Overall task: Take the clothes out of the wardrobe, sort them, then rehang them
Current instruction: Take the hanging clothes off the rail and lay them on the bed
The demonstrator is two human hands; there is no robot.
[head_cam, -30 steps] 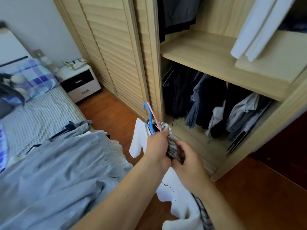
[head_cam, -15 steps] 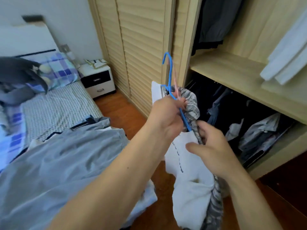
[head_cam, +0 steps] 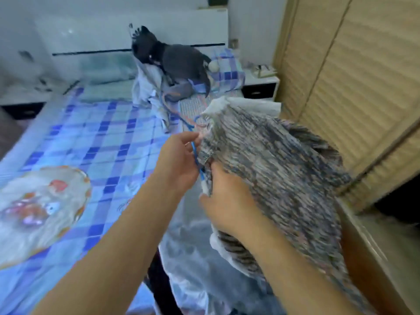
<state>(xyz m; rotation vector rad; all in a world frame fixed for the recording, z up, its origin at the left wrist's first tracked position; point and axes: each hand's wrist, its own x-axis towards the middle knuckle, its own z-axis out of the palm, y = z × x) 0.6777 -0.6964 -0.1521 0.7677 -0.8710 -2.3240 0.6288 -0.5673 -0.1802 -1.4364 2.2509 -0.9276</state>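
Grey knitted sweater [head_cam: 272, 169] fills the centre-right of frame, over the bed's edge. Left hand [head_cam: 179, 164] pinches the blue hanger [head_cam: 195, 153] at its collar; right hand [head_cam: 229, 205] grasps the knit. Checked bedsheet [head_cam: 102, 137] spreads left, louvred wardrobe door [head_cam: 354, 71] upper right.

Head view, looking forward and down over a bed

One wide-angle camera sits at the person's head and faces down along both forearms, so the left hand [head_cam: 179, 164] and right hand [head_cam: 227, 208] fill the near centre. The bed [head_cam: 95, 133] stretches away on the left toward its headboard [head_cam: 141, 44]; the slatted wardrobe door [head_cam: 354, 71] closes off the right edge. Edges curve and blur.
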